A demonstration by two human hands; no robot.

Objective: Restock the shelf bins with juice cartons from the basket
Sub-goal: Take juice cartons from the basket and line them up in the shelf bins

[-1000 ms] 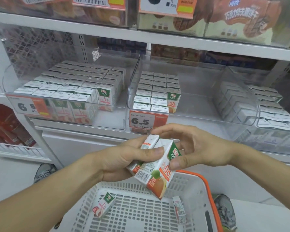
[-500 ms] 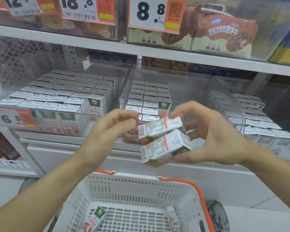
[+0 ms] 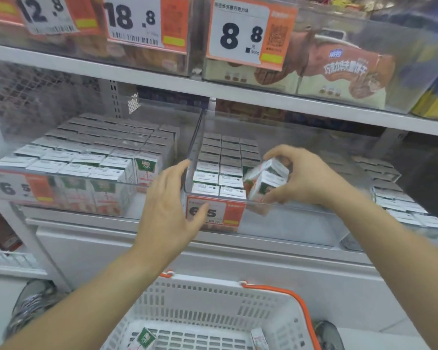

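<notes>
Right hand (image 3: 302, 178) of mine is curled around two small juice cartons (image 3: 266, 181), one on top of the other, and they are tipped on their sides. I hold them just over the front edge of the middle bin (image 3: 301, 210), right beside the rows of cartons (image 3: 225, 162) that stand inside it. Those rows fill only the left part of that bin. My left hand (image 3: 170, 205) holds nothing. Its fingers are straight and a little spread, and it floats in front of the wall where the left bin and the middle bin meet. I cannot tell if it touches the plastic. An orange and white price tag (image 3: 216, 213) with big numbers sits on the front of the middle bin, partly behind my left thumb. The left bin (image 3: 68, 193) is packed with cartons that stand up in neat rows. A bin on the right (image 3: 400, 200) has more cartons in it, well apart from my hands. Down low, close to me, is the white basket (image 3: 213, 299) with an orange handle (image 3: 293, 306). Two cartons lie on its bottom, a green one (image 3: 144, 338) on the left and a thin one (image 3: 259, 339) on the right. Up above, another shelf (image 3: 238, 94) has big price tags and bags of snacks.
</notes>
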